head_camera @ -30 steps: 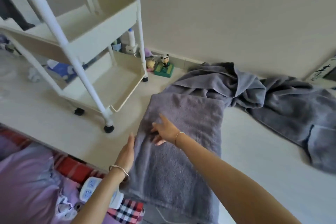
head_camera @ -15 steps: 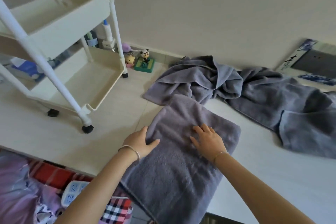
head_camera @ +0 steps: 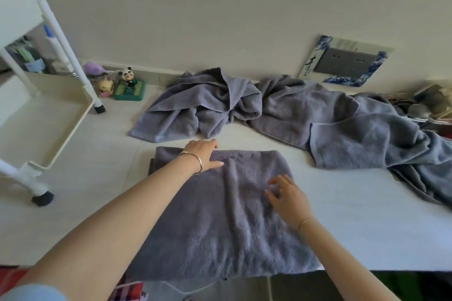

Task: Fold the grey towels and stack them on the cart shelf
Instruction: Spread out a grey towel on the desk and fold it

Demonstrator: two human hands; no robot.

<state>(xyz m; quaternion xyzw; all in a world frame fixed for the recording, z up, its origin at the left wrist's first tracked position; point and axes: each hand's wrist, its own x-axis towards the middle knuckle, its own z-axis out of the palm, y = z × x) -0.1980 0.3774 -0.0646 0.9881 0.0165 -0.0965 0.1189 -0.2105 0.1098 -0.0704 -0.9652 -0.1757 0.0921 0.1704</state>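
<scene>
1. Head view, grips first: the left grip (head_camera: 204,157) lies flat and wide on the far-left corner of the half-folded towel (head_camera: 220,222). Its fingers are straight and clutch nothing. I read it as pinning that corner so the layers do not slip.
2. The right grip (head_camera: 287,197) is nearer me and to the right of the left one. It is also wide, with fingers spread and lightly bent on the cloth. To me that is a smoothing press, not a pinch.
3. Under both grips the towel lies flat on the pale tiled surface, its near edge reaching the rim closest to me. I judge another fold is due before it suits the shelf.
4. Beyond both grips, more grey towels (head_camera: 212,105) sit crumpled along the wall, not yet folded.
5. Well apart to the left of the left grip, the cart shelf (head_camera: 39,115) shows no towel, so stacking has not begun.
</scene>
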